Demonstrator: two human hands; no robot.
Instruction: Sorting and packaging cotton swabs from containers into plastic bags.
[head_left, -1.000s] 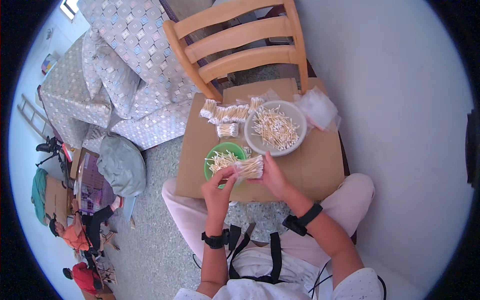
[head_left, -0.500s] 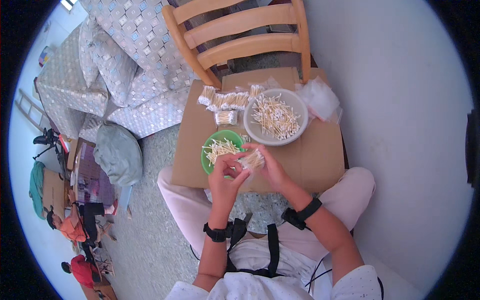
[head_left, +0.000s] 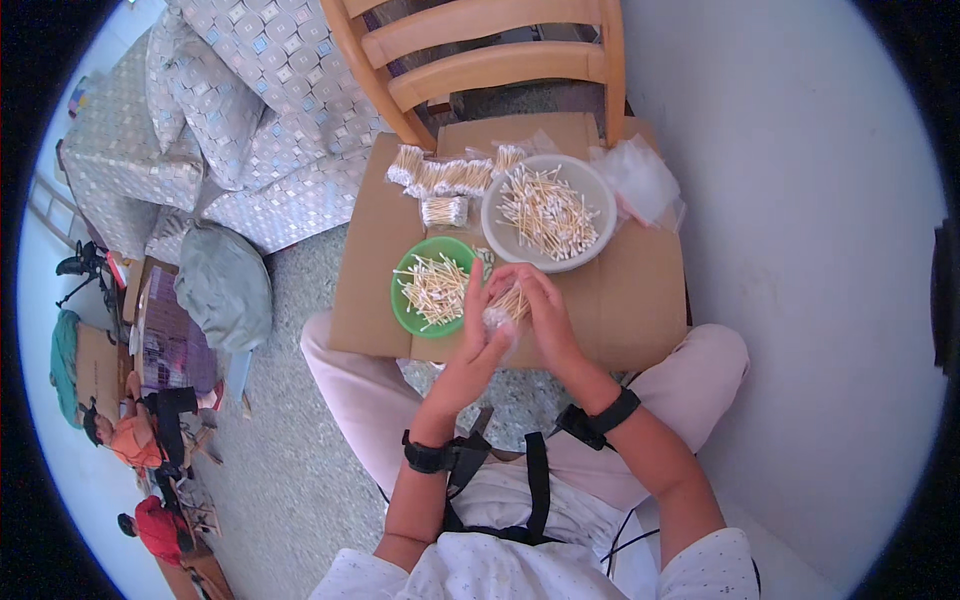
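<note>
Between my two hands sits a small clear bag of cotton swabs (head_left: 509, 304), just in front of the bowls. My left hand (head_left: 474, 345) presses on its left side with fingers fairly straight. My right hand (head_left: 550, 325) curves round its right side and top, hiding part of it. Left of my hands, a green bowl (head_left: 398, 305) holds loose cotton swabs (head_left: 436, 288). Beyond my right hand is a larger whitish bowl (head_left: 605, 235) heaped with more swabs (head_left: 548, 213). Packed bags of swabs (head_left: 450, 177) lie in a row behind, with one bag (head_left: 444, 211) nearer me.
A cardboard sheet (head_left: 640, 310) covers the seat of a wooden chair (head_left: 490, 68). Clear empty bags (head_left: 642, 182) lie at its right rear, by the wall (head_left: 780, 250). A patterned sofa (head_left: 280, 195) stands far left. Two people (head_left: 135, 440) (head_left: 160, 530) sit at left.
My left fingers have gone from a pinch at the bag to lying straighter along its side. My right hand has closed further over the bag. The whole view has shifted slightly.
</note>
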